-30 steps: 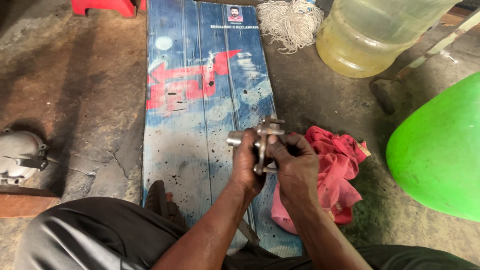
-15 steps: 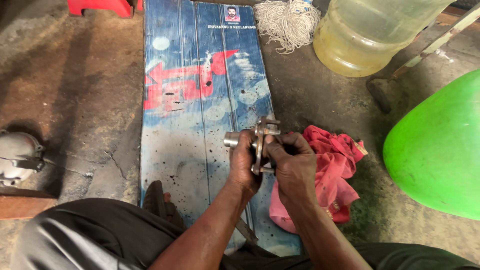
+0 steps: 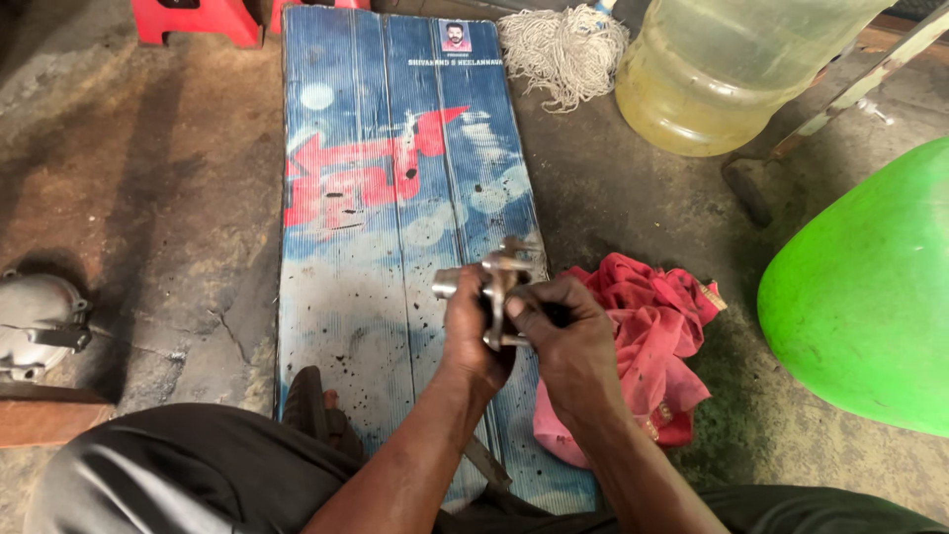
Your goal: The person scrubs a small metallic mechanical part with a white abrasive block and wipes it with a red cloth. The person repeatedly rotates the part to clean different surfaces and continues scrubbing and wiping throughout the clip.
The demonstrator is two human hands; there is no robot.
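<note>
Both hands meet over the lower part of a blue and red corrugated printed board (image 3: 395, 178) lying on the floor. My left hand (image 3: 473, 334) grips a small silvery metal part (image 3: 497, 279) with a short tube sticking out to the left. My right hand (image 3: 563, 341) closes on the same part from the right, fingers pressed against its body. The part's underside is hidden by the fingers. A crumpled red cloth (image 3: 657, 331) lies just right of the hands, touching the board's edge.
A large green rounded object (image 3: 870, 297) fills the right side. A clear jug with yellowish liquid (image 3: 732, 69) and a tangle of white string (image 3: 563, 44) lie at the back. A grey metal casing (image 3: 35, 321) sits at the left, a red stool (image 3: 198, 15) at the top.
Both hands keep the same hold on the metal part. The part has turned slightly between the fingers, and the view has drifted a little.
</note>
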